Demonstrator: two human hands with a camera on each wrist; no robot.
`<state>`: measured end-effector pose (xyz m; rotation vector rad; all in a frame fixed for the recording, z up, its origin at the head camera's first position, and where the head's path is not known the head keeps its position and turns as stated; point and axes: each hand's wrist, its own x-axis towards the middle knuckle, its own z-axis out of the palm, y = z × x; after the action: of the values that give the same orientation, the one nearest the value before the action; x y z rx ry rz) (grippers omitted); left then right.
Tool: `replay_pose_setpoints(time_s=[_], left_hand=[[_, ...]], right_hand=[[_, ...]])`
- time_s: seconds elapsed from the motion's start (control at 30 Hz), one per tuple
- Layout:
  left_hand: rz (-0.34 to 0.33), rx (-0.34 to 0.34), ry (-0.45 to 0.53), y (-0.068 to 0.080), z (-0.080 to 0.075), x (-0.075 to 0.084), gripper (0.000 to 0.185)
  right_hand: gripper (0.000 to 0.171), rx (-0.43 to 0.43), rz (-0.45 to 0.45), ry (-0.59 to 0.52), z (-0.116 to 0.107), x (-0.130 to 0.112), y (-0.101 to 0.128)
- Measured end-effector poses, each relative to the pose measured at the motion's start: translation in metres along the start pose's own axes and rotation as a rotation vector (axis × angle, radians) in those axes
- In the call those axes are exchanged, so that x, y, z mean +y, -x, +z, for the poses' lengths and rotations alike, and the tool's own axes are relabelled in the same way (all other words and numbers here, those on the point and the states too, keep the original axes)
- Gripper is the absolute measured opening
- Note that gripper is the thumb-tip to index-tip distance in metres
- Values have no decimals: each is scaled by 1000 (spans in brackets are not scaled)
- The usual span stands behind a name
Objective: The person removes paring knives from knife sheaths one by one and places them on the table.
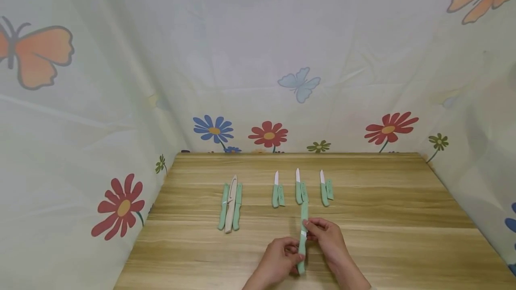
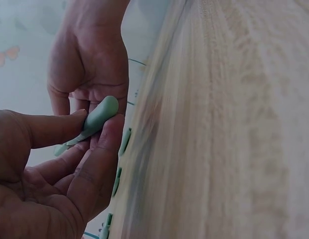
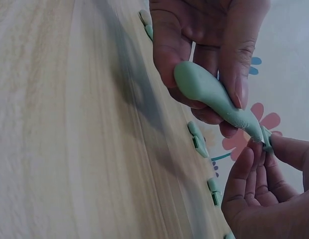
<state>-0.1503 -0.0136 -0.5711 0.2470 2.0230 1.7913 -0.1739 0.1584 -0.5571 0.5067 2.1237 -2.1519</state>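
Hands low at the near edge of the desk point(image 1: 193, 254), both on one green knife point(image 1: 303, 232) that lies lengthwise, pointing away. Left hand point(image 1: 280, 261) at the near end, fingers curled round the lower part of the green knife, grip narrow and pinching; in the left wrist view thumb and fingertips point(image 2: 107, 134) press the rounded green end point(image 2: 97, 119). Right hand point(image 1: 326, 236) slightly farther along, thumb and forefinger pinching the green knife near its middle, where a small pale band shows; in the right wrist view fingers point(image 3: 239, 64) wrap the thick green handle point(image 3: 209, 92), grip tight round it. Green knife raised a little off the wood, far tip reaching toward the row behind.

Beyond the hands, a row across the middle of the desk. To the left, a long cluster: cream knife point(image 1: 231, 204) flanked by two green pieces point(image 1: 223, 206), touching or nearly so. To the right, three small white-bladed knives with green handles, each with a short green sheath just beside it: first pair point(image 1: 277, 190), second pair point(image 1: 299, 187), third pair point(image 1: 324, 189). Second pair nearest the tip of the held knife.

Farthest, curtain point(image 1: 258, 57) printed with flowers and butterflies, enclosing the desk on three sides.
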Motion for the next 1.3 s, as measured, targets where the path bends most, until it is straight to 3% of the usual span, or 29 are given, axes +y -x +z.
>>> replay_pose_setpoints(time_s=[1.3], left_hand=[[-34, -40, -26, 3, -1, -1, 22]], right_hand=[[26, 52, -1, -91, -14, -13, -13]])
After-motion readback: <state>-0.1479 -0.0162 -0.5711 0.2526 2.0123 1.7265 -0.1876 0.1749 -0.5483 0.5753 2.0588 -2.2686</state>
